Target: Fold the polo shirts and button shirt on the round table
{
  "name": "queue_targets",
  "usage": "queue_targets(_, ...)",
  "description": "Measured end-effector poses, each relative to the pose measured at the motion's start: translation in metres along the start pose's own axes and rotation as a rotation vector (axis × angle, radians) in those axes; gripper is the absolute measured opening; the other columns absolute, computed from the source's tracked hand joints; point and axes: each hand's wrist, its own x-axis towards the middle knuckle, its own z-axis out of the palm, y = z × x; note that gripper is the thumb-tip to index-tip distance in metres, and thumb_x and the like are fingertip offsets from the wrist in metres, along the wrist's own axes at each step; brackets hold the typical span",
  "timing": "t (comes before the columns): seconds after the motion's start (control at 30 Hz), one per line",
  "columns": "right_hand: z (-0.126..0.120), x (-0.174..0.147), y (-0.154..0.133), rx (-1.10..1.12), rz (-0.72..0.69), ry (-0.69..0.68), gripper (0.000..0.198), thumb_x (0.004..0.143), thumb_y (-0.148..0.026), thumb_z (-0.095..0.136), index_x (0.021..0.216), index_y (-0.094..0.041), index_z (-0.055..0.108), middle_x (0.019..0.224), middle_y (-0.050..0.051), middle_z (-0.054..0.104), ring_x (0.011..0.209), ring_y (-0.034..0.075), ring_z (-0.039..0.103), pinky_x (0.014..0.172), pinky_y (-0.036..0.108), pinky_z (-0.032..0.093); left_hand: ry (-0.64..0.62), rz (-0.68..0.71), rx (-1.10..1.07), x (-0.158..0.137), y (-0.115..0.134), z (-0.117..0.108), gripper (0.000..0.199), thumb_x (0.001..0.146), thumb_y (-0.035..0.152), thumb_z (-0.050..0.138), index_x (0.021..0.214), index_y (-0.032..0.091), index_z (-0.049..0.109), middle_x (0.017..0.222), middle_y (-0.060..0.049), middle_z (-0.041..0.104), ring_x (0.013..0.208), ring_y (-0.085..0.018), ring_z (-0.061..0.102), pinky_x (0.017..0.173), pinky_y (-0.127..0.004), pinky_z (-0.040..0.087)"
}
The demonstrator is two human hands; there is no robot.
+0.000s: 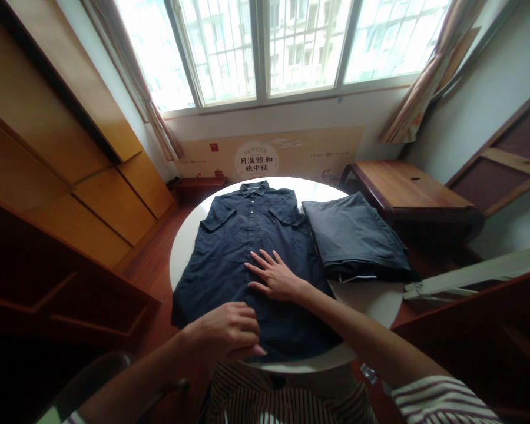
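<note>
A dark navy button-up shirt (pixel 229 259) with short sleeves lies spread face up on a round white table (pixel 183 235), its collar toward the window. My right hand (pixel 276 277) rests flat on the shirt's front with the fingers spread. Over the lower left part of the shirt, my left hand (pixel 229 330) is closed, fingers curled and thumb pointing right. Its palm side is hidden, so I cannot tell whether cloth is inside. Right of the shirt, close against it, lies a folded dark garment (pixel 355 235) with a white strip at its near edge.
A low wooden table (pixel 415 182) stands at the back right, beneath a curtain (pixel 417 106). Yellow-brown cabinets (pixel 110 200) line the left wall. A whitish bar (pixel 477 274) lies beyond the table's right edge. Dark red wooden furniture (pixel 66 277) flanks the near left.
</note>
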Motion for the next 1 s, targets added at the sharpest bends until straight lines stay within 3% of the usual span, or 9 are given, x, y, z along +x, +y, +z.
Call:
queue_targets(0.13,0.003,-0.004,-0.003,0.014,-0.032,-0.017,0.07,0.098,-0.063,0.037,0.156,-0.023,0.036,0.164,0.016,0.02,0.151,0.039,0.013,0.117,0.065,0.008,0.091,-0.159,0.022,0.047,-0.081,0.0,0.028,0.103,0.025,0.042,0.096,0.015,0.067,0.099,-0.01,0.071,0.099,-0.018,0.064,0.093,-0.032,0.05)
queue_targets(0.23,0.0,-0.006,-0.006,0.039,-0.03,-0.016,0.074,0.096,-0.07,0.034,0.156,-0.026,0.034,0.163,0.016,0.022,0.151,0.037,0.014,0.116,0.066,0.005,0.096,-0.296,0.091,0.092,-0.157,0.013,0.034,0.104,0.024,0.036,0.12,0.01,0.063,0.129,-0.015,0.064,0.12,-0.021,0.059,0.102,-0.033,0.048)
queue_targets(0.33,-0.002,-0.008,-0.009,0.069,-0.042,-0.064,0.08,0.091,-0.076,0.037,0.157,-0.031,0.03,0.166,0.015,0.011,0.152,0.037,0.009,0.116,0.066,0.005,-0.046,-0.311,0.11,0.127,-0.213,0.031,0.039,0.104,0.024,0.036,0.135,0.009,0.055,0.146,-0.016,0.052,0.133,-0.021,0.051,0.112,-0.033,0.041)
queue_targets(0.4,-0.003,-0.011,-0.011,0.089,-0.059,-0.075,0.081,0.09,-0.078,0.039,0.156,-0.033,0.032,0.167,0.014,0.007,0.152,0.038,0.007,0.116,0.066,0.004,-0.14,-0.323,0.12,0.14,-0.235,0.042,0.043,0.104,0.027,0.036,0.139,0.007,0.051,0.15,-0.017,0.048,0.137,-0.022,0.047,0.116,-0.034,0.035)
queue_targets(0.53,-0.004,-0.02,-0.02,0.127,-0.098,-0.081,0.081,0.088,-0.078,0.043,0.155,-0.034,0.034,0.167,0.014,0.003,0.151,0.04,0.005,0.116,0.066,0.005,-0.165,-0.456,0.124,0.147,-0.249,0.058,0.056,0.105,0.039,0.034,0.149,0.003,0.038,0.158,-0.024,0.031,0.148,-0.032,0.028,0.12,-0.045,0.024)
queue_targets(0.7,-0.002,-0.039,-0.032,0.169,-0.159,-0.067,0.081,0.087,-0.077,0.046,0.154,-0.034,0.036,0.167,0.014,0.004,0.152,0.039,0.007,0.117,0.065,0.005,-0.161,-0.628,0.081,0.152,-0.24,0.066,0.075,0.101,0.059,0.033,0.157,0.009,0.024,0.163,-0.026,0.009,0.151,-0.042,0.009,0.117,-0.062,0.014)
queue_targets(0.87,-0.001,-0.045,-0.035,0.183,-0.152,-0.064,0.081,0.088,-0.077,0.044,0.155,-0.034,0.033,0.166,0.014,0.005,0.152,0.038,0.008,0.118,0.064,0.005,-0.169,-0.603,0.125,0.143,-0.218,0.073,0.072,0.102,0.057,0.025,0.159,0.014,0.02,0.165,-0.02,0.009,0.152,-0.038,0.008,0.119,-0.057,0.014)
queue_targets(1.0,0.0,-0.045,-0.035,0.181,-0.156,-0.066,0.082,0.089,-0.077,0.043,0.157,-0.032,0.031,0.166,0.014,0.004,0.152,0.037,0.007,0.118,0.063,0.004,-0.121,-0.673,0.169,0.127,-0.205,0.076,0.074,0.102,0.057,0.021,0.158,0.008,0.021,0.164,-0.021,0.012,0.153,-0.033,0.011,0.121,-0.05,0.016)
